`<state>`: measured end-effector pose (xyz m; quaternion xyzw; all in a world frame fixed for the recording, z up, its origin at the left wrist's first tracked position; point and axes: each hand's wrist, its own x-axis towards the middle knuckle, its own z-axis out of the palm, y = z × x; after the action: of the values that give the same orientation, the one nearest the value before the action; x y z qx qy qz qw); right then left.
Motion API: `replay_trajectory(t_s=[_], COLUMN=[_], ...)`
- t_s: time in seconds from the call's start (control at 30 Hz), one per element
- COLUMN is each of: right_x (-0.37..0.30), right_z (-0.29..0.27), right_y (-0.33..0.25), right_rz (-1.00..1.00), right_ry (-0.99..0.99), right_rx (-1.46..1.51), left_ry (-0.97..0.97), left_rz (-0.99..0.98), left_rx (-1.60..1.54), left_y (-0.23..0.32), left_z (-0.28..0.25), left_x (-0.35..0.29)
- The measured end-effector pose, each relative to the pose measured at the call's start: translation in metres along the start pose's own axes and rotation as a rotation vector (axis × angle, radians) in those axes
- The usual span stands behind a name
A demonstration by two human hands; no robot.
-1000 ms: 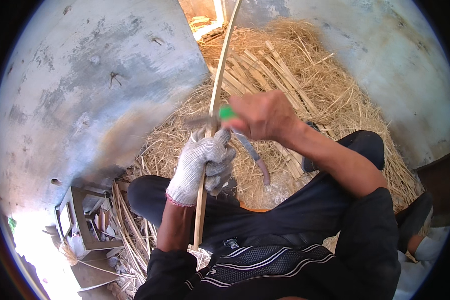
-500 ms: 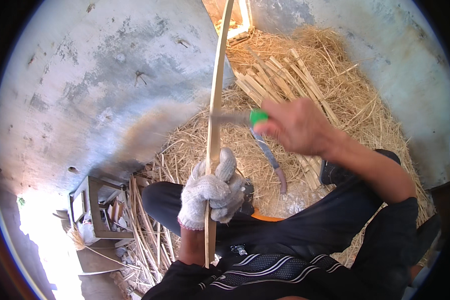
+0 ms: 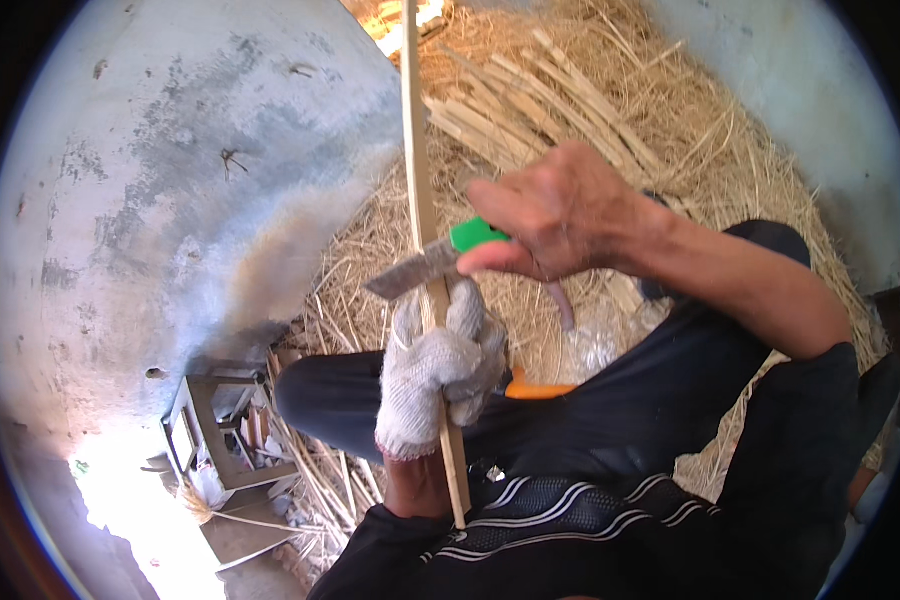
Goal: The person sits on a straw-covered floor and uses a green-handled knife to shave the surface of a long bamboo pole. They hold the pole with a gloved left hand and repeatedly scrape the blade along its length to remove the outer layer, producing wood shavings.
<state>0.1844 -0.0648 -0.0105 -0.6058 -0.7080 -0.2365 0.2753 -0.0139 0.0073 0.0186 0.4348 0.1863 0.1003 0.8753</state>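
Observation:
A long, pale strip that looks like bamboo [image 3: 417, 170] runs upright through the middle of the view, its lower end resting against my black shirt. My left hand [image 3: 440, 365], in a whitish knit glove, is wrapped round the strip's lower part. In my bare right hand [image 3: 562, 215] is a knife [image 3: 480, 235] with a green handle. Its flat grey blade lies across the strip just above the glove, with the tip pointing to the left and slightly down. My right fingers are closed on the handle, and part of it is hidden by them.
Loose shavings [image 3: 710, 200] cover the floor ahead, with several cut strips [image 3: 540, 105] lying on them. An orange object [image 3: 540, 389] sits between my legs, near clear plastic [image 3: 595, 340]. At left, a wooden frame [image 3: 210, 430] stands by the wall [image 3: 150, 220], next to thin sticks [image 3: 320, 470].
The knife has come down the strip toward my gloved hand, its blade now slanting. The strip's upper end has shifted left, and the whole view has moved a little.

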Motion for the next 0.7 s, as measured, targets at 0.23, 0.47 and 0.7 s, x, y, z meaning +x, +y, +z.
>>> replay_trajectory(t_s=[0.23,0.47,0.7], right_x=[0.003,-0.002,-0.015], right_z=[0.003,-0.028,-0.014], right_y=[0.133,0.069,-0.023], right_rz=[0.406,0.271,0.054], right_ry=[0.159,0.253,-0.132], right_rx=[-0.372,0.266,0.31], left_ry=[-0.03,-0.217,0.034], left_rz=[-0.193,-0.138,-0.08], left_rx=[-0.111,-0.316,-0.038], left_y=[-0.034,-0.019,-0.015], left_z=[-0.001,-0.026,-0.019], left_x=[-0.018,-0.002,-0.02])
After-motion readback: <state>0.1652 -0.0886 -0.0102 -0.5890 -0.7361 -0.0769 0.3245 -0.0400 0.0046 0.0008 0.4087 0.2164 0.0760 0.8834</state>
